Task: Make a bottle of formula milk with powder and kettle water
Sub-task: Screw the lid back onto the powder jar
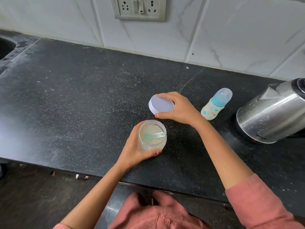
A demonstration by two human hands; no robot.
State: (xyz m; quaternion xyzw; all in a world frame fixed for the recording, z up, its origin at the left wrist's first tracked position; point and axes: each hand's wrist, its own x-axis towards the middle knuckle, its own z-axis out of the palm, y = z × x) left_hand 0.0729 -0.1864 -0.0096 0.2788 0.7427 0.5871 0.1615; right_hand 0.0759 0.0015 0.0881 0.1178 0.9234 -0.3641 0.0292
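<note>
A clear jar of pale formula powder (152, 138) stands uncovered on the black counter, with a teal scoop (154, 136) lying inside it. My left hand (137, 147) is wrapped around the jar's side. My right hand (178, 107) holds the jar's white lid (160, 104) by its rim, just behind the jar and tilted, near the counter surface. A small baby bottle (216, 104) with a teal collar and clear cap stands to the right of the lid. At the far right edge sits a steel kettle (272, 113) on its base.
The black speckled counter (82, 100) runs left to a sink edge (6, 47). A tiled wall with a socket plate (139, 8) is behind. The counter's front edge (66, 168) lies near my body.
</note>
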